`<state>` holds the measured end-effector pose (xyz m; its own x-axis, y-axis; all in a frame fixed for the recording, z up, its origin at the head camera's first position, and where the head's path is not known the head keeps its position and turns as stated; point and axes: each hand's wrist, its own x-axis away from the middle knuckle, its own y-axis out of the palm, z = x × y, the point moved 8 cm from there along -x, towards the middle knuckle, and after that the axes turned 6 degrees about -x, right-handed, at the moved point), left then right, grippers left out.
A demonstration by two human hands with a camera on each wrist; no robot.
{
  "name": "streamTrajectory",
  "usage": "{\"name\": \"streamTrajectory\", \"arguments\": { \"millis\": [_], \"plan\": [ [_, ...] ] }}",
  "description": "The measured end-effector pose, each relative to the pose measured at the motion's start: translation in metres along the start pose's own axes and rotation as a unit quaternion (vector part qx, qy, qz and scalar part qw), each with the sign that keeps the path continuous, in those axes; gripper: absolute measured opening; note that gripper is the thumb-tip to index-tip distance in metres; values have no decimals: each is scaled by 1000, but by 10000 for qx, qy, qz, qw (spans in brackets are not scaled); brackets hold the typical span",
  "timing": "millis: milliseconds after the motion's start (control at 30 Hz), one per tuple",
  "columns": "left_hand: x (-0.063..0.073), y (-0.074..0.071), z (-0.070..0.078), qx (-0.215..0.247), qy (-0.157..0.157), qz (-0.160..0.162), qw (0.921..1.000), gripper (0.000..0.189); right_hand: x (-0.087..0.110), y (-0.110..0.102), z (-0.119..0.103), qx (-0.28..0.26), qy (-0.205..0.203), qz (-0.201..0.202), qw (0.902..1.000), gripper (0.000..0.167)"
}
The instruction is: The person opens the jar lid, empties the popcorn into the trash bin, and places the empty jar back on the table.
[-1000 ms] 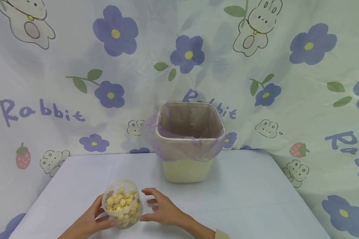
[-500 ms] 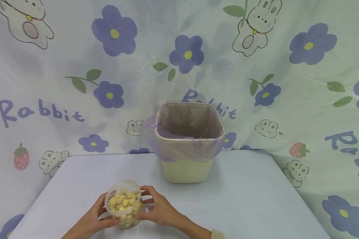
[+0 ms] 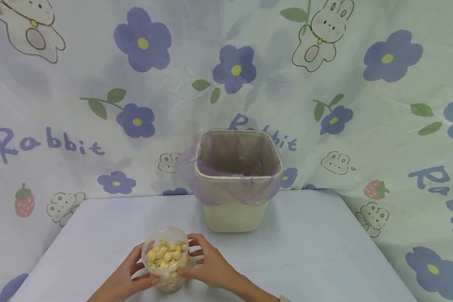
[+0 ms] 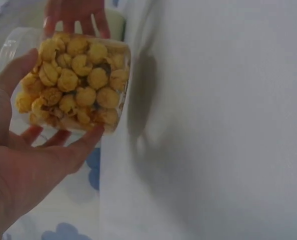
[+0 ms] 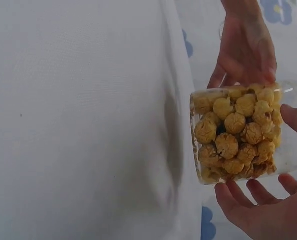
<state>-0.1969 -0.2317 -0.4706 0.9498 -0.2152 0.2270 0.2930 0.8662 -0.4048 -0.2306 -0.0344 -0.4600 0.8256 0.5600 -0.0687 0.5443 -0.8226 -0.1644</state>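
Observation:
A clear plastic jar (image 3: 172,284), open at the top and mostly full of round yellow popcorn (image 3: 166,255), is held between the two hands near the front of the table. My left hand (image 3: 125,274) grips its left side, thumb toward the front. On the opposite side my right hand (image 3: 213,265) curls its fingers and thumb round the wall. Both wrist views show the jar (image 4: 81,82) from the side, its base close over the white tabletop and a shadow beside it. The jar's rim leans slightly toward the head camera.
A cream waste bin (image 3: 234,218) with a thin purple bag (image 3: 234,193) folded over its rim stands at the table's back middle. Behind the white table (image 3: 324,251) hangs a curtain (image 3: 188,109) printed with rabbits and blue flowers.
The right hand has closed in on the jar and now holds its right side. Jar and left hand have shifted a little to the right; the bin stays put.

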Motion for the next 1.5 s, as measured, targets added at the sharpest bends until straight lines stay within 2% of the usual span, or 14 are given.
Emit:
{"name": "streamTrajectory", "arguments": {
  "millis": [133,400,633,700,933,1133,1300,1500],
  "plan": [
    [1,6,11,57,123,-37,9999,85,5,-7,-7,-9,-110,-17,9999,72],
    [2,23,35,540,620,-434,9957,83,18,-22,-21,-105,-87,-164,9998,79],
    [3,39,63,689,555,-625,9941,82,33,-40,-36,9,-350,-406,9986,87],
    [4,44,73,688,636,-706,9931,82,37,-45,-41,32,-405,-483,9980,89],
    [4,55,108,311,1124,-747,9904,81,49,-64,-56,136,-413,-557,9975,96],
    [0,62,132,-66,1631,-764,9836,79,56,-75,-58,39,-437,-536,9976,101],
    [-4,67,144,-106,1787,-805,9806,77,60,-81,-59,-279,-517,-513,9970,100],
    [-7,70,159,-249,1951,-814,9771,77,68,-91,-72,-414,-733,-361,9958,100]
  ]
}}
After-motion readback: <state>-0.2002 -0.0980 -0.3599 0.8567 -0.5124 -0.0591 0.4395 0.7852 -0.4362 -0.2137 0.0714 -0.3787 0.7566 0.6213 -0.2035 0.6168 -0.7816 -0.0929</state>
